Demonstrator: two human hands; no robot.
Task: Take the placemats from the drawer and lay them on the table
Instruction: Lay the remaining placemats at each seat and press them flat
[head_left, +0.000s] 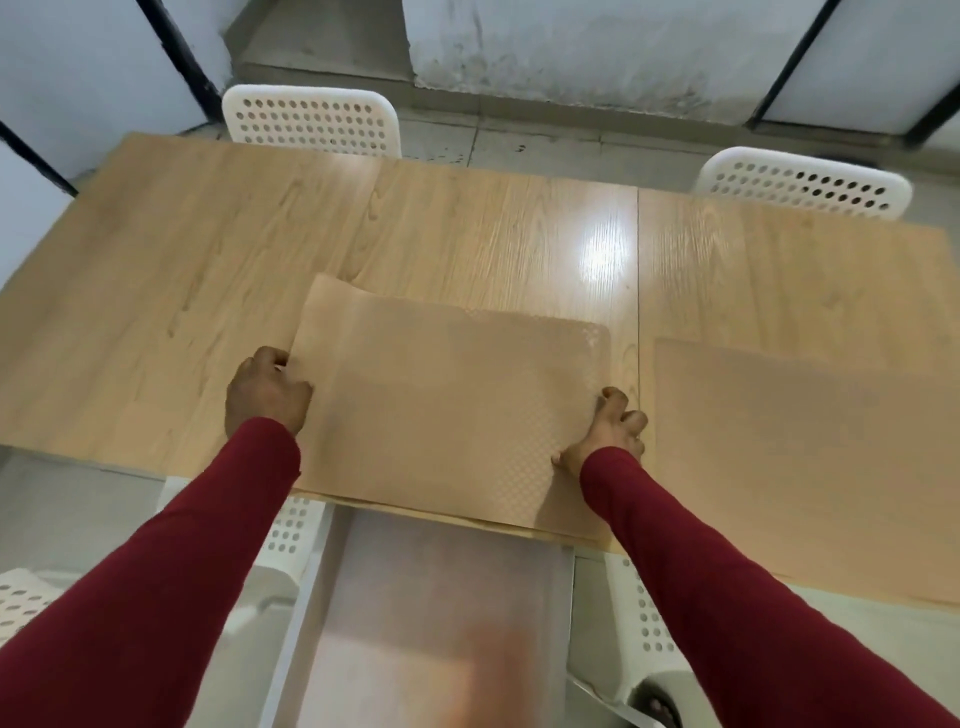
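Note:
A tan, textured placemat (447, 410) lies on the wooden table (208, 270) in front of me, its far left corner curled up a little. My left hand (267, 389) grips its left edge and my right hand (608, 434) grips its right edge near the front corner. A second tan placemat (800, 457) lies flat on the table to the right. Below the table's front edge an open drawer (431, 613) juts toward me, its inside blurred.
Two white perforated chairs (311, 124) (802, 184) stand at the table's far side. More white perforated chairs (291, 530) flank the drawer on my side. Pale walls with black frames rise behind.

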